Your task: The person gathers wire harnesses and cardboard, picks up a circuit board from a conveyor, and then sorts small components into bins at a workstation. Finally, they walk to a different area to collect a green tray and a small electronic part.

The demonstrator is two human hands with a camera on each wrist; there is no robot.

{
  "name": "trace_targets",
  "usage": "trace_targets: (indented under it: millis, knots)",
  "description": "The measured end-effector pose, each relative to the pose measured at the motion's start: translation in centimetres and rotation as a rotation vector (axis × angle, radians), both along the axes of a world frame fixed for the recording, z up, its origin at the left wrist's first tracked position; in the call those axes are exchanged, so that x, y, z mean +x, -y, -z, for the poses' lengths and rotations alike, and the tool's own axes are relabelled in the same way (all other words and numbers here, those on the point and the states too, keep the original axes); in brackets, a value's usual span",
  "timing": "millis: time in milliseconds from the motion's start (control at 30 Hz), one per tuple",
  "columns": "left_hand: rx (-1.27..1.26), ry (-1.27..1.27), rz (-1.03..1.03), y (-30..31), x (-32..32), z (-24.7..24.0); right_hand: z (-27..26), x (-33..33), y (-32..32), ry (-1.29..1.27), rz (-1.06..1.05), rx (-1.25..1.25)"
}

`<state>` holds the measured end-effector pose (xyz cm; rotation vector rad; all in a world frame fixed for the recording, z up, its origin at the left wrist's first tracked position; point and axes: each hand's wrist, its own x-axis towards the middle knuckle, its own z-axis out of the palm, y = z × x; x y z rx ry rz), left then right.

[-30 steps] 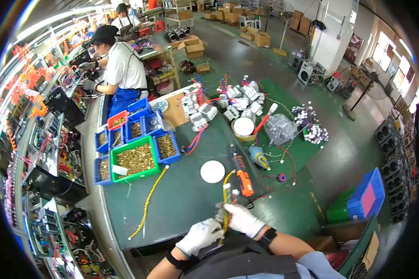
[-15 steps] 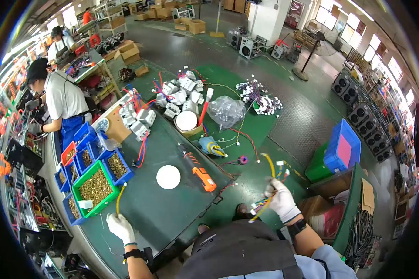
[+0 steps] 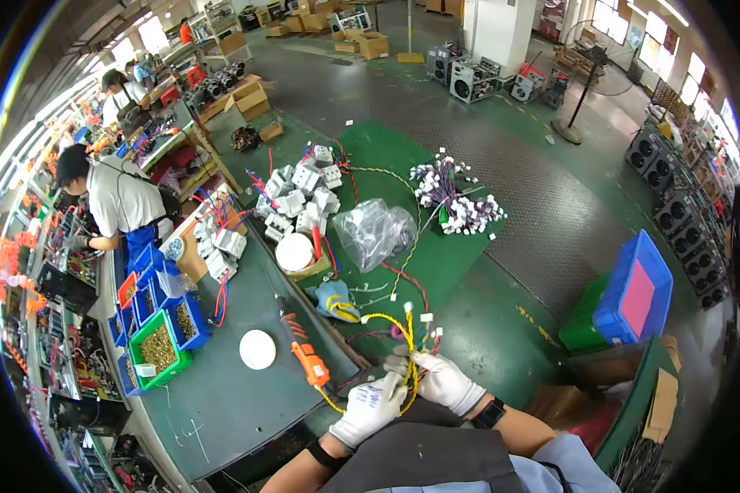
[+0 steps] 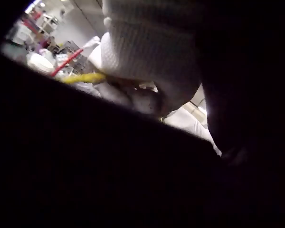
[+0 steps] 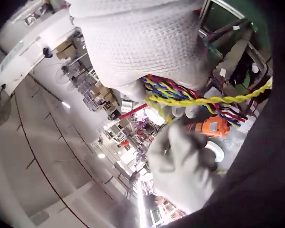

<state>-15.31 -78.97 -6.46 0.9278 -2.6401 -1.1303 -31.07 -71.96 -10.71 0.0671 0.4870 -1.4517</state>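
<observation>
Both gloved hands meet at the table's near edge in the head view. The right hand [image 3: 442,383] grips a bundle of twisted multicolored wires [image 5: 173,92] with white connectors at their ends. A yellow twisted cable [image 3: 409,345] runs along the bundle. Fingers of the left hand [image 3: 372,411] pinch the yellow cable close beside the right fingertips, and part of it trails left toward the orange electric screwdriver [image 3: 310,361]. In the right wrist view the left hand [image 5: 180,166] is just below the bundle. Most of the left wrist view is dark; yellow cable [image 4: 85,78] shows by the glove.
On the green table [image 3: 214,394] are a white disc [image 3: 257,350], a green bin of brass parts [image 3: 158,347], blue bins, white wired blocks [image 3: 304,185], a plastic bag [image 3: 374,234] and a connector pile [image 3: 452,197]. A blue crate [image 3: 633,287] stands right. Another person [image 3: 127,193] works at left.
The left hand has come from the table's left side back to the right hand, bringing the yellow cable from the tabletop. The right hand has moved slightly left and down, still gripping the bundle.
</observation>
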Motion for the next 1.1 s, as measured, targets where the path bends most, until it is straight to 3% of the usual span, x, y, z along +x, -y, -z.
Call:
trace_targets:
  millis: [67, 133, 167, 233, 300, 400, 500, 567, 633, 700, 767, 800, 833, 867, 900, 933, 967, 1000, 1033, 1100]
  knots:
    - [0.016, -0.018, 0.017, 0.3, -3.4, 0.2, 0.7, -3.7, -0.6, -0.001, 0.082, 0.048]
    - [0.336, 0.008, 0.090, 1.0, -6.8, -0.7, -0.8, -7.8, -1.2, -0.059, 0.190, 0.095]
    - [0.328, 0.005, 0.073, 1.4, -8.2, -0.5, -1.2, -10.3, -1.6, -0.133, 0.241, 0.152]
    - [0.133, -0.145, -0.057, 2.5, -10.6, 0.9, -1.4, -14.8, -2.9, -0.152, 0.324, 0.226]
    - [0.271, -0.162, -0.472, 3.9, -12.0, 3.4, -0.6, -18.4, -3.9, -0.227, 0.440, 0.257]
    - [0.161, -0.154, -0.719, 8.3, -14.0, 2.0, 1.5, -22.5, -5.4, -0.261, 0.444, 0.302]
    - [0.290, -0.416, -0.919, 14.8, -15.3, 7.6, 1.6, -23.6, -5.7, -0.291, 0.483, 0.354]
    - [0.318, -0.225, -0.999, 18.1, -17.6, 6.0, 1.0, -23.7, -5.7, -0.237, 0.537, 0.403]
    - [0.280, -0.221, -1.102, 21.1, -19.9, 8.3, 0.3, -24.0, -5.9, -0.217, 0.526, 0.408]
    - [0.848, -0.482, -0.980, 23.3, -21.5, 8.9, -0.1, -25.7, -6.0, -0.184, 0.480, 0.330]
    - [0.789, -0.805, -0.947, 24.9, -24.4, 9.2, -0.8, -27.3, -5.6, -0.232, 0.515, 0.378]
    - [0.709, -0.810, -0.878, 25.8, -25.5, 8.0, -1.3, -28.1, -5.1, -0.302, 0.554, 0.430]
    - [0.464, -0.798, -0.739, 26.5, -26.7, 4.6, -1.7, -28.6, -4.9, -0.364, 0.596, 0.484]
    - [0.422, -0.790, -0.656, 28.3, -27.9, 3.7, -1.5, -29.4, -5.0, -0.280, 0.604, 0.427]
    - [0.456, -0.788, -0.711, 28.8, -29.4, 0.7, -2.0, -29.9, -4.5, -0.274, 0.610, 0.449]
    - [0.610, -0.872, -0.718, 29.9, -30.2, -0.5, -2.9, -30.2, -3.7, -0.305, 0.558, 0.411]
    - [0.569, -0.825, -0.724, 31.0, -30.7, -1.2, -3.5, -30.7, -2.6, -0.337, 0.503, 0.368]
    - [0.672, -1.035, -0.613, 31.5, -31.1, -2.8, -3.7, -31.5, -1.5, -0.323, 0.443, 0.299]
    - [0.309, -0.893, -0.613, 30.9, -31.9, -5.4, -3.8, -32.4, -0.9, -0.314, 0.389, 0.240]
    - [0.348, -0.940, -0.591, 30.9, -32.9, -8.4, -4.3, -34.6, 1.3, -0.278, 0.271, 0.136]
